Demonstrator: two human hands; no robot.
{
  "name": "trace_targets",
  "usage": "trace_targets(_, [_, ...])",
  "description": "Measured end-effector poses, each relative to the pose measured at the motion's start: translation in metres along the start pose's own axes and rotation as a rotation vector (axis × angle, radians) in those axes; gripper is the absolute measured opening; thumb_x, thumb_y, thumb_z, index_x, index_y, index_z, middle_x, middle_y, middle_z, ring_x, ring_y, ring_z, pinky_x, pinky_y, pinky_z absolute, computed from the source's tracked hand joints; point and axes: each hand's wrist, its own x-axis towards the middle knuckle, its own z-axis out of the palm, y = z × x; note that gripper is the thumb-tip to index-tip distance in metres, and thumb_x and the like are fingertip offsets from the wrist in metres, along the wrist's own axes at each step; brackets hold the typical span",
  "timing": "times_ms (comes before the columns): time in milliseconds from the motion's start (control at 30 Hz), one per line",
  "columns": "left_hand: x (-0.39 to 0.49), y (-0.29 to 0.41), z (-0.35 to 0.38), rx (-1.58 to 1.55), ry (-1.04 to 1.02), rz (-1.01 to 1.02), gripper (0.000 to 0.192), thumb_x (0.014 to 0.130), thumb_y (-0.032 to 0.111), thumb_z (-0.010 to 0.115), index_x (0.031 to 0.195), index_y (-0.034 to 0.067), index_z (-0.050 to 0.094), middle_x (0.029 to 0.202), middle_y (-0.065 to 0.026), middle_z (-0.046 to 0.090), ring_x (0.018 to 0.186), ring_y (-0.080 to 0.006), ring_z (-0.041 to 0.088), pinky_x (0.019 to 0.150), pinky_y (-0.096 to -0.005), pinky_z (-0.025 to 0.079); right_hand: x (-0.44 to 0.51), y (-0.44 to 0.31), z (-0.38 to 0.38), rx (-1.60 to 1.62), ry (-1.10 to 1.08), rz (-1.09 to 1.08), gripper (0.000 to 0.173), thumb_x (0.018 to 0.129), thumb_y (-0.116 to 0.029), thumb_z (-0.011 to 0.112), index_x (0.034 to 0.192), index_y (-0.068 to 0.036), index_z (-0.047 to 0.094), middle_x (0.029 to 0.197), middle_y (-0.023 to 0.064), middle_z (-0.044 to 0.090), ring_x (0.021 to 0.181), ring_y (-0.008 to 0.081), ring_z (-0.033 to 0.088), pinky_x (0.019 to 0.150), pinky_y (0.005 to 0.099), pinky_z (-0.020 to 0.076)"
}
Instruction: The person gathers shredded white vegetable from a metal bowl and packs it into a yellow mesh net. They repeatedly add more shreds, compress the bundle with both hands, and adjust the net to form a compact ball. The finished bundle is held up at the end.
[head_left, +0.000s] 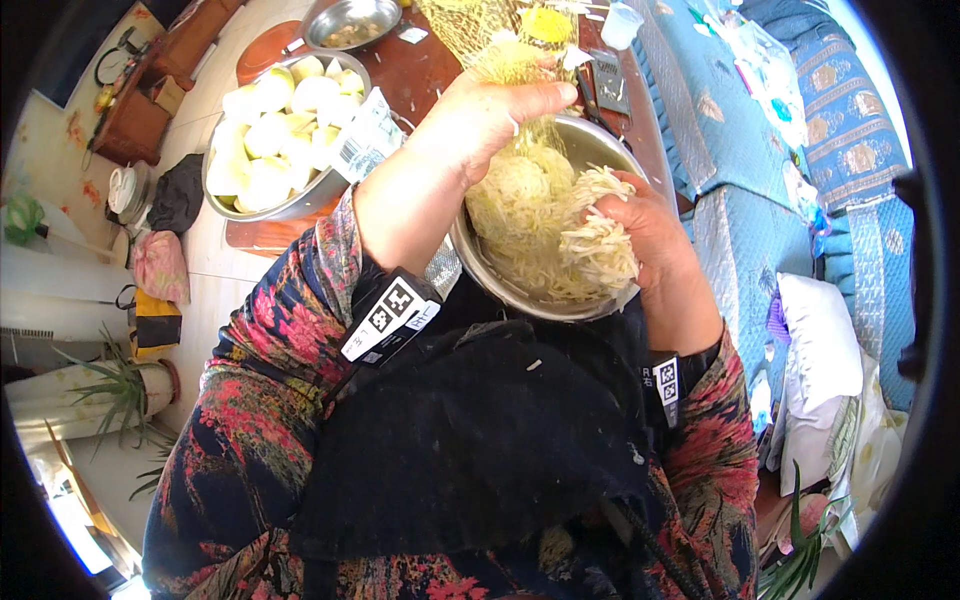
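My left hand grips the gathered neck of a yellow mesh bag. Part of the netting spreads beyond the hand over the table, and its lower part hangs into a steel bowl. Pale vegetable shreds fill the bowl; some appear to be inside the netting. My right hand is inside the bowl's right rim, its fingers closed around a clump of shreds. Several strands stick out between the fingers. The bowl rests close to my body, above a dark apron.
To the left, a steel basin holds peeled pale vegetable pieces. Farther back on the brown table is a smaller metal bowl. A grater and a plastic cup lie at the right. A blue-covered sofa borders that side.
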Motion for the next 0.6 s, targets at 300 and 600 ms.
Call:
trace_targets(300, [-0.029, 0.064, -0.006, 0.126, -0.013, 0.133, 0.097, 0.077, 0.03, 0.085, 0.15, 0.007, 0.025, 0.143, -0.0161, 0.045, 0.132, -0.0312, 0.043, 0.111, -0.0448, 0.032, -0.016, -0.027, 0.03, 0.099, -0.022, -0.09, 0.058, 0.075, 0.003, 0.066, 0.13, 0.008, 0.048, 0.104, 0.019, 0.067, 0.088, 0.0275, 0.071, 0.078, 0.0381, 0.0586])
trace_targets(600, [-0.042, 0.088, -0.004, 0.393, 0.057, 0.373, 0.108, 0.075, 0.056, 0.08, 0.157, 0.021, 0.018, 0.152, -0.0216, 0.024, 0.142, -0.0408, 0.026, 0.113, -0.0534, 0.028, -0.023, -0.023, 0.033, 0.046, 0.02, -0.096, 0.071, 0.074, 0.0, 0.07, 0.138, 0.007, 0.04, 0.104, 0.0193, 0.067, 0.087, 0.0267, 0.071, 0.078, 0.0396, 0.059])
